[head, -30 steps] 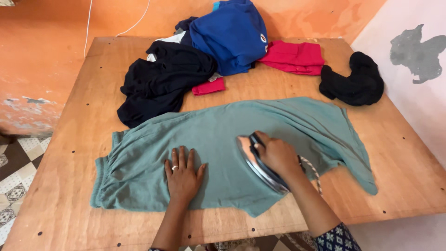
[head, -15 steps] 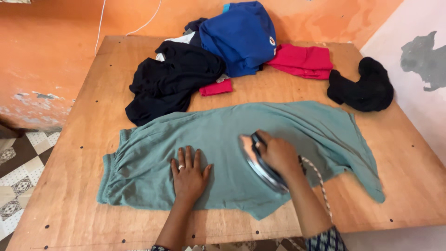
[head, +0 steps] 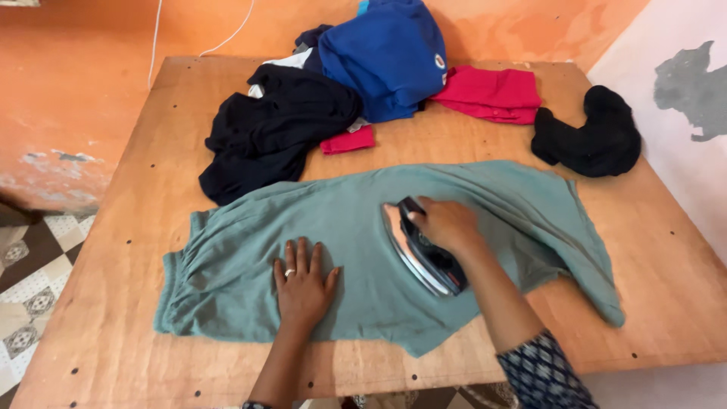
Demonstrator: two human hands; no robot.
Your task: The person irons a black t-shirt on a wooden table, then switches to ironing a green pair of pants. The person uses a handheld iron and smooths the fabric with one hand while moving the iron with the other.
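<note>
A grey-green garment [head: 348, 220] lies spread flat across the wooden table [head: 136, 189]. My left hand [head: 303, 284], a ring on one finger, presses flat on the cloth near the front edge, fingers apart. My right hand [head: 447, 223] grips the handle of a metal clothes iron [head: 413, 250] that rests on the garment's middle, its nose pointing away from me. The iron's cord is hidden behind my right forearm.
At the back of the table lies a heap of clothes: a black garment [head: 276, 129], a blue one [head: 386, 57] and a red one [head: 492, 95]. A black bundle [head: 591, 136] sits at the right. A white cable [head: 159, 30] runs up the orange wall. Patterned floor tiles [head: 30, 295] show at left.
My right hand has pushed the iron a little farther away across the garment. My left hand has stayed pressed in place.
</note>
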